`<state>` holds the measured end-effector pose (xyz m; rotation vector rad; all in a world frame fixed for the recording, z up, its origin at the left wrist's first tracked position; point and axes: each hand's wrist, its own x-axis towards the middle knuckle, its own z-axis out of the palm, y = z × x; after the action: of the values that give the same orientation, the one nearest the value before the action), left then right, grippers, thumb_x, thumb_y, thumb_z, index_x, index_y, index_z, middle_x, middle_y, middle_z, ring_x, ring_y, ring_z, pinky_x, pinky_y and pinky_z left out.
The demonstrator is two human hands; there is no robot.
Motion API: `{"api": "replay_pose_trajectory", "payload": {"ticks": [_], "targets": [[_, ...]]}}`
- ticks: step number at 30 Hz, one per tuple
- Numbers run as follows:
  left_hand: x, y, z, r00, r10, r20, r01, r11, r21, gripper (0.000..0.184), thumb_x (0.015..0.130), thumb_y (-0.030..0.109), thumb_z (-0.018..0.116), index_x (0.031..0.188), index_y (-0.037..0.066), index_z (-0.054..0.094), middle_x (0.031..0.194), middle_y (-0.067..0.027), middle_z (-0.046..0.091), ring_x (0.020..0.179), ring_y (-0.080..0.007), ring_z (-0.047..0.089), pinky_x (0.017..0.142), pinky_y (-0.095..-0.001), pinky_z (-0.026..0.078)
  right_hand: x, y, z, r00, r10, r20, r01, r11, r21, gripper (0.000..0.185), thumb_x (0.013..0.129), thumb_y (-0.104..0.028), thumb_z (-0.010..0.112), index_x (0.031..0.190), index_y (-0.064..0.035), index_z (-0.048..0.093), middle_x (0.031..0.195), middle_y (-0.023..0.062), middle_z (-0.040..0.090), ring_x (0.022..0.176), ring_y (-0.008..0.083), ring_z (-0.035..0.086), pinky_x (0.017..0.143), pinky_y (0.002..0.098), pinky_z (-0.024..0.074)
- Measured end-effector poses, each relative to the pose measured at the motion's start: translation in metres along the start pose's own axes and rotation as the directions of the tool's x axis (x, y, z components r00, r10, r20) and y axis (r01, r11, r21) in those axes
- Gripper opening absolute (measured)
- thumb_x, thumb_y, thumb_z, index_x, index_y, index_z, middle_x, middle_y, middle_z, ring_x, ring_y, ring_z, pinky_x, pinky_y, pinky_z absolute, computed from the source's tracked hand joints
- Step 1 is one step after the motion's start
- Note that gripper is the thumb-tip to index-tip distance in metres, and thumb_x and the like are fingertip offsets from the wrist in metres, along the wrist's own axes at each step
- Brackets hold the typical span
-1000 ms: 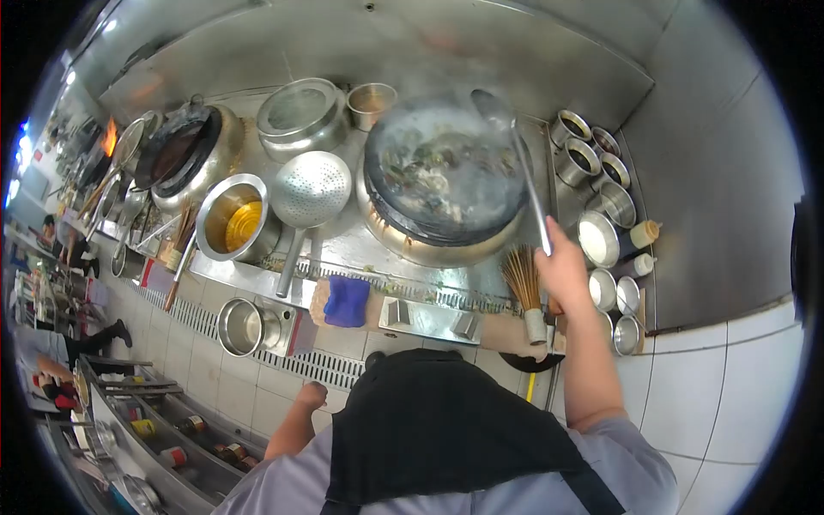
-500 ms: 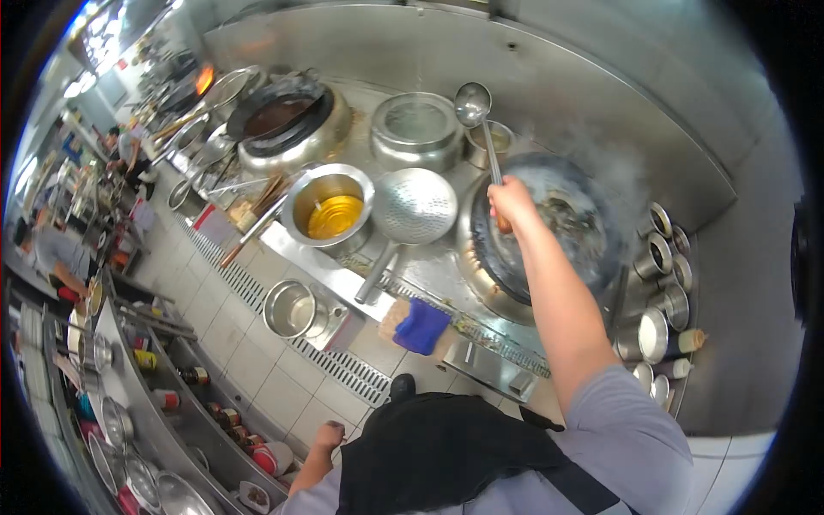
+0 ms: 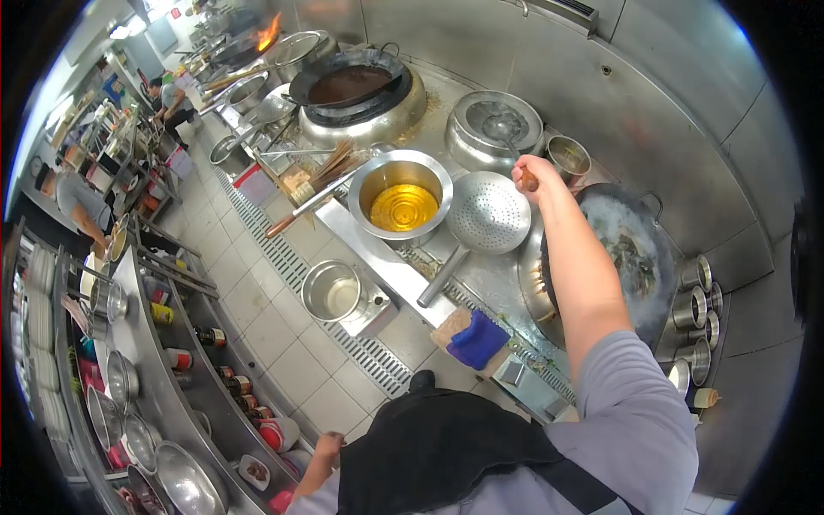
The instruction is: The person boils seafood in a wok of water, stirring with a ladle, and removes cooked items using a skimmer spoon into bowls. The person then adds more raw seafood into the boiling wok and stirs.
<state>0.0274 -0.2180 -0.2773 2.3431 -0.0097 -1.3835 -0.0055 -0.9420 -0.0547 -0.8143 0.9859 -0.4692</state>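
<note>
My right hand (image 3: 537, 176) is wrapped round the wooden end of a metal ladle (image 3: 508, 142). The ladle's bowl is over or in the steel pot of clear liquid (image 3: 462, 144); how deep I cannot tell. Below my right forearm, a large wok (image 3: 659, 257) holds steaming liquid with dark pieces in it. A perforated strainer (image 3: 489, 215) lies beside my right hand, near a deep pot with yellow oil (image 3: 401, 159). My left hand (image 3: 329, 446) hangs low by my apron, fingers curled, with nothing visible in it.
A blue cloth (image 3: 479, 340) lies on the stove's front edge. Behind stands a second wok with dark liquid (image 3: 348, 86). Several steel containers (image 3: 693, 309) line the right side. A shelf counter (image 3: 163, 343) with bowls and bottles runs along the left. Two people work farther off.
The ladle has moved left from above the small pot to the pot of clear liquid, my right hand moving with it. The view has turned, shifting the stove within it.
</note>
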Motion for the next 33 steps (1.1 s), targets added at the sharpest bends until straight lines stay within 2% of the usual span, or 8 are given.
{"api": "replay_pose_trajectory", "payload": {"ticks": [5,12,17,23,29,30,31,33], "targets": [[0.092,0.011,0.000,0.994,0.094,0.047,-0.078,0.963,-0.256,0.030,0.085,0.012,0.053,0.106,-0.010,0.054,0.089,-0.0187,0.063,0.079,-0.0258,0.066,0.065,-0.0322,0.055,-0.007,-0.028,0.029,0.992,0.060,0.113,-0.078,0.984,0.162,0.011,0.079,-0.004,0.049,0.073,-0.0067,0.040,0.059,-0.0008,0.048,0.044,0.0071,0.048,0.037,0.0197,0.0387],[0.083,0.027,0.006,0.992,0.125,-0.022,-0.126,0.954,-0.273,0.023,0.087,0.008,0.053,0.102,-0.008,0.057,0.086,-0.0158,0.064,0.075,-0.0227,0.065,0.064,-0.0313,0.055,-0.006,-0.068,0.062,0.969,-0.240,-0.054,0.209,0.919,-0.334,0.010,0.075,-0.003,0.052,0.067,-0.0043,0.046,0.055,0.0034,0.048,0.041,0.0127,0.048,0.034,0.0262,0.0352],[0.093,-0.093,0.023,0.925,0.288,0.248,-0.379,0.752,0.540,0.026,0.076,0.029,0.064,0.086,0.005,0.068,0.089,-0.0149,0.067,0.086,-0.0314,0.065,0.074,-0.0431,0.052,-0.029,-0.055,0.050,0.868,-0.482,-0.116,0.244,0.619,-0.746,0.014,0.075,-0.005,0.050,0.063,0.0026,0.053,0.052,0.0109,0.052,0.037,0.0193,0.048,0.035,0.0350,0.0337],[0.071,-0.173,0.038,0.835,0.231,0.499,-0.547,0.444,0.710,0.028,0.071,0.034,0.072,0.080,0.008,0.068,0.082,-0.0135,0.067,0.086,-0.0325,0.064,0.074,-0.0431,0.051,-0.023,-0.013,0.018,0.858,-0.481,-0.182,0.014,0.375,-0.927,0.014,0.076,-0.001,0.048,0.067,0.0081,0.053,0.052,0.0158,0.051,0.036,0.0240,0.049,0.033,0.0381,0.0343],[0.091,-0.121,0.023,0.830,0.454,0.324,-0.554,0.604,0.573,0.022,0.076,0.022,0.067,0.086,0.002,0.065,0.079,-0.0156,0.066,0.080,-0.0304,0.066,0.068,-0.0395,0.054,-0.022,-0.010,0.026,0.922,-0.323,-0.212,0.016,0.580,-0.814,0.013,0.074,-0.003,0.050,0.061,0.0018,0.051,0.051,0.0110,0.052,0.036,0.0192,0.046,0.035,0.0335,0.0381],[0.093,-0.103,0.024,0.830,0.458,0.320,-0.555,0.608,0.568,0.022,0.076,0.022,0.067,0.086,0.002,0.065,0.079,-0.0156,0.066,0.080,-0.0304,0.066,0.068,-0.0395,0.054,-0.012,-0.020,0.025,0.964,-0.155,-0.218,0.034,0.880,-0.474,0.012,0.073,-0.003,0.050,0.062,-0.0015,0.047,0.052,0.0086,0.050,0.037,0.0156,0.045,0.035,0.0286,0.0378],[0.093,-0.082,0.030,0.966,0.238,0.106,-0.251,0.958,0.138,0.022,0.078,0.019,0.064,0.087,-0.001,0.064,0.080,-0.0159,0.066,0.078,-0.0284,0.067,0.065,-0.0371,0.054,-0.003,-0.028,0.028,0.989,0.003,-0.146,-0.008,0.999,-0.039,0.013,0.073,-0.003,0.050,0.062,-0.0048,0.044,0.052,0.0061,0.049,0.038,0.0120,0.044,0.035,0.0237,0.0375],[0.098,-0.063,0.041,0.995,-0.089,0.048,0.101,0.913,-0.396,0.022,0.080,0.016,0.061,0.089,-0.004,0.063,0.080,-0.0162,0.065,0.075,-0.0264,0.067,0.062,-0.0347,0.055,0.011,-0.056,0.041,0.992,0.118,0.037,-0.123,0.962,0.245,0.013,0.075,-0.003,0.046,0.066,-0.0051,0.037,0.055,0.0026,0.044,0.042,0.0099,0.045,0.036,0.0185,0.0372]]}}
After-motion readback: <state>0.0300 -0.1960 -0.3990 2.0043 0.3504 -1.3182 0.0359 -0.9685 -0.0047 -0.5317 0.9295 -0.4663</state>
